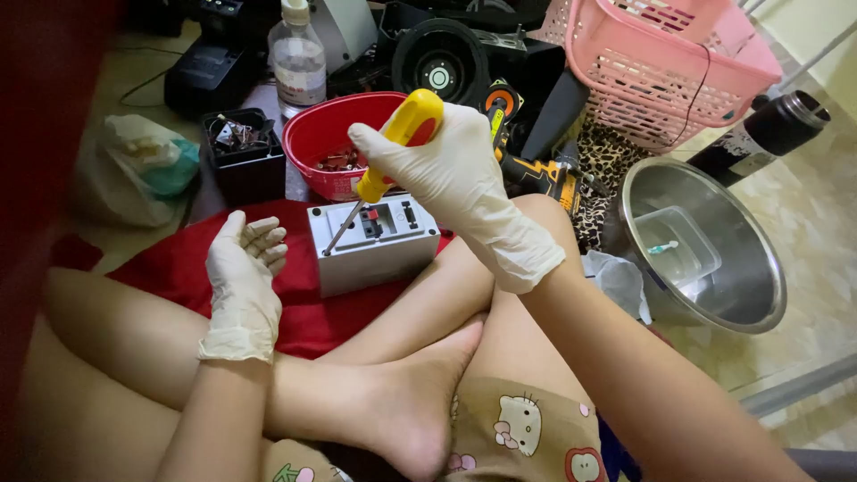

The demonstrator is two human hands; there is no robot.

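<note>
Nearby: red bowl, steel basin, pink basket ring grey box.

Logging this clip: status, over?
Right hand gripping screwdriver, tip on grey box. Left hand open, empty, beside box. Nothing in the way.

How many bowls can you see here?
2: a red bowl behind the grey box, and a steel bowl on the floor at right. Others may be hidden in the clutter.
</note>
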